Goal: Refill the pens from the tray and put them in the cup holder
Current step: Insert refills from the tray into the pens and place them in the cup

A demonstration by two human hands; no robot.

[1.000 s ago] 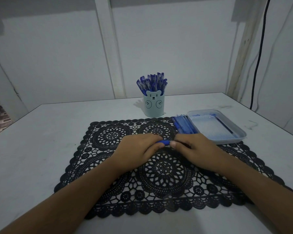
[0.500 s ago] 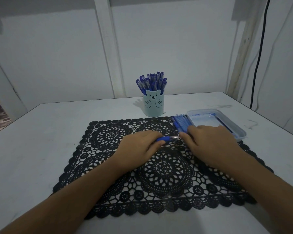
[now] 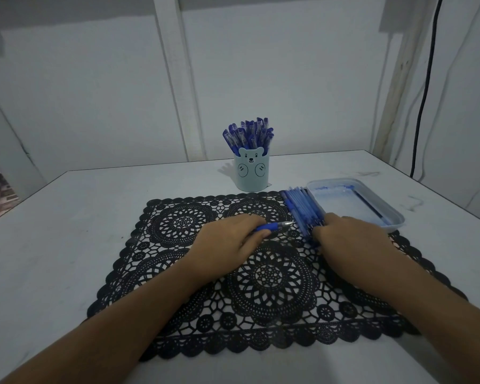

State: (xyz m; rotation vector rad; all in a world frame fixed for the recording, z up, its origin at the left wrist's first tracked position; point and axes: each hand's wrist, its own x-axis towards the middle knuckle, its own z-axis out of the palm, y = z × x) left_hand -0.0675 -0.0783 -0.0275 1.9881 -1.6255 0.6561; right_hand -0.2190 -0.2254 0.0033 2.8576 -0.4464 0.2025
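My left hand [image 3: 227, 242] rests on the black lace mat [image 3: 205, 309] and grips a blue pen [image 3: 275, 226] whose metal tip points right. My right hand [image 3: 352, 239] lies palm down over the near end of a row of blue pens [image 3: 299, 206] beside the tray; its fingertips are hidden, so a grip cannot be told. The pale blue tray [image 3: 391, 214] at the right holds a single thin dark refill [image 3: 367, 202]. A bear-faced cup holder [image 3: 251, 171] behind the mat is packed with several blue pens [image 3: 248, 134].
The white table [image 3: 53, 231] ends at a wall behind the cup holder. A black cable [image 3: 423, 87] hangs down the wall at the far right. The table's left edge drops to a patterned floor.
My right hand let go of the pen's tip end and moved right and away, onto the row of pens by the tray. The left hand kept the pen, now with its tip exposed.
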